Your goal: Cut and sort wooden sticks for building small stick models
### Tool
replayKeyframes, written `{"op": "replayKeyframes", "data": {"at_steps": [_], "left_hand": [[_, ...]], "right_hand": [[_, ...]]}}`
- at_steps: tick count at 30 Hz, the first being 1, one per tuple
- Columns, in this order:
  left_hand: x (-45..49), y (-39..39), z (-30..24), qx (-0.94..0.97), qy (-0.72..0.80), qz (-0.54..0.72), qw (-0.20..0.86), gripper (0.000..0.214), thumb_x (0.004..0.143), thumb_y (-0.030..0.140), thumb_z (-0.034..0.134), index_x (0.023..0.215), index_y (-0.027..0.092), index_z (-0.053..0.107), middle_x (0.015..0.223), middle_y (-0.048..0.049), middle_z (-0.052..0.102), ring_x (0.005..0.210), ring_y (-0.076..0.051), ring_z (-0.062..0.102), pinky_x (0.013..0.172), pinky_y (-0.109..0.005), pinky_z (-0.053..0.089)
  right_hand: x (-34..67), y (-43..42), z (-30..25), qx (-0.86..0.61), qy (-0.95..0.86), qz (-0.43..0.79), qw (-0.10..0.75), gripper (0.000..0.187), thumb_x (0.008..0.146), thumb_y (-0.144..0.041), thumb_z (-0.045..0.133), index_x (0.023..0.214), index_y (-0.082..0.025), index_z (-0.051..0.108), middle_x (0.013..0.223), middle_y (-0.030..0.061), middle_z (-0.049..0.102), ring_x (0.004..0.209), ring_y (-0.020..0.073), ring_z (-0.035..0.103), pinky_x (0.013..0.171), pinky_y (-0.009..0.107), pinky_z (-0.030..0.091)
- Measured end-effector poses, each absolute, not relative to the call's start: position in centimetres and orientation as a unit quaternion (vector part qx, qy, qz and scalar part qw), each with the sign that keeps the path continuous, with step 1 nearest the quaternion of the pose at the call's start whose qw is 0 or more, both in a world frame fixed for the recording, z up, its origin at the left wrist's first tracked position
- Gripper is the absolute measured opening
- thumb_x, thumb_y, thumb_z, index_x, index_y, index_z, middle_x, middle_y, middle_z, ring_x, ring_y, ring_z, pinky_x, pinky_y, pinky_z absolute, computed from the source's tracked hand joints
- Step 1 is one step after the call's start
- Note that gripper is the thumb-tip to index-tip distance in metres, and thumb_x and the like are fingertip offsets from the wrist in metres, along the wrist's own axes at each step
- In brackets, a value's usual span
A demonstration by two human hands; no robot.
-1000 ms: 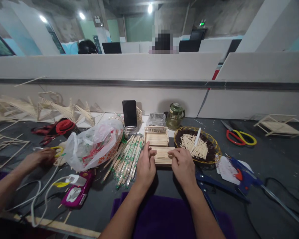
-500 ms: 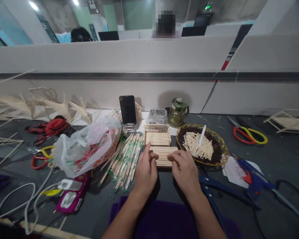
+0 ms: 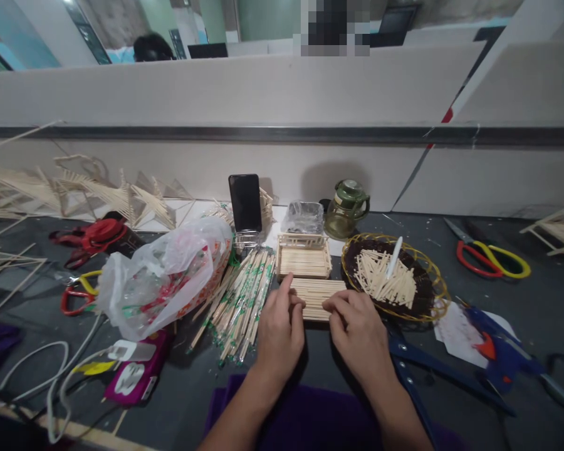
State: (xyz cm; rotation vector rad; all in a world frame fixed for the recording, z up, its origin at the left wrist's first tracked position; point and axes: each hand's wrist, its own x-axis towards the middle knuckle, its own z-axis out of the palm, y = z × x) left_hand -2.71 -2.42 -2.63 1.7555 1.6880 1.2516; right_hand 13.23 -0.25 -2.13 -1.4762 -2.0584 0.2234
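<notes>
Between my hands lies a flat panel of pale wooden sticks (image 3: 317, 299), its sticks side by side. My left hand (image 3: 282, 329) holds the panel's left end with curled fingers, the index finger pointing up along the edge. At the other end, my right hand (image 3: 360, 326) grips with bent fingers and thumb. Just behind the panel sits a small stick-built piece (image 3: 305, 260) with a raised back and side rails. Short cut sticks (image 3: 385, 279) fill a dark woven basket with a yellow rim (image 3: 444, 285) on the right. Wrapped chopsticks (image 3: 249, 307) are spread beside my left hand.
A phone (image 3: 245, 203) on a wire stand, a clear plastic box (image 3: 304, 217) and a green jug (image 3: 348, 210) stand behind. Left are a plastic bag (image 3: 169, 269) and cables. On the right lie scissors (image 3: 493, 257), a blue cutter (image 3: 446, 363) and a blue glue gun (image 3: 502, 351).
The whole view has shifted slightly, so things on the right appear farther right. Both hands stay at the ends of the stick panel, with little visible change in their grip.
</notes>
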Motion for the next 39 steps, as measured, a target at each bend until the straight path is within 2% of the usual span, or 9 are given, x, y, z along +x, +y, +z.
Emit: {"op": "replayKeyframes", "data": {"at_steps": [8, 14, 18, 29, 39], "left_hand": [[-2.6, -2.7, -2.7, 0.632, 0.605, 0.440, 0.201, 0.060, 0.091, 0.016, 0.050, 0.147, 0.024, 0.031, 0.105, -0.0079, 0.064, 0.100, -0.020, 0.062, 0.091, -0.036, 0.048], [-2.6, -2.7, -3.1, 0.638, 0.602, 0.425, 0.223, 0.067, 0.088, 0.014, 0.055, 0.148, 0.027, 0.027, 0.105, -0.0060, 0.062, 0.094, -0.018, 0.062, 0.087, -0.036, 0.049], [-2.6, -2.6, -3.2, 0.632, 0.604, 0.425, 0.236, 0.066, 0.088, 0.014, 0.054, 0.148, 0.027, 0.027, 0.093, -0.0034, 0.063, 0.096, -0.020, 0.060, 0.088, -0.036, 0.047], [-2.8, -2.3, -1.9, 0.547, 0.561, 0.506, 0.359, 0.063, 0.086, 0.013, 0.055, 0.144, 0.023, 0.031, 0.083, 0.0013, 0.061, 0.080, -0.014, 0.061, 0.088, -0.032, 0.046], [-2.9, -2.3, -1.7, 0.534, 0.584, 0.514, 0.331, 0.057, 0.088, 0.023, 0.058, 0.141, 0.024, 0.034, 0.084, 0.0016, 0.061, 0.082, -0.014, 0.061, 0.092, -0.034, 0.044]], "right_hand": [[13.2, -0.4, -2.0, -0.555, -0.774, 0.087, 0.291, 0.020, 0.081, -0.009, 0.049, 0.084, -0.022, 0.064, 0.089, 0.0050, 0.061, 0.088, 0.0223, 0.052, 0.079, 0.035, 0.042], [13.3, -0.5, -1.5, -0.550, -0.786, 0.086, 0.268, 0.010, 0.084, -0.016, 0.056, 0.085, -0.022, 0.063, 0.088, 0.0043, 0.060, 0.087, 0.0223, 0.052, 0.079, 0.036, 0.042], [13.2, -0.5, -1.3, -0.547, -0.791, 0.094, 0.259, 0.007, 0.085, -0.018, 0.057, 0.083, -0.022, 0.061, 0.088, 0.0040, 0.060, 0.087, 0.0224, 0.052, 0.078, 0.036, 0.041], [13.3, -0.8, -0.3, -0.525, -0.755, 0.209, 0.332, 0.009, 0.088, -0.021, 0.056, 0.079, -0.022, 0.058, 0.086, 0.0018, 0.060, 0.088, 0.0197, 0.054, 0.077, 0.032, 0.042], [12.0, -1.2, 0.3, -0.544, -0.683, 0.227, 0.432, 0.011, 0.086, -0.017, 0.055, 0.076, -0.021, 0.055, 0.073, -0.0014, 0.057, 0.070, 0.0141, 0.056, 0.066, 0.025, 0.044]]}}
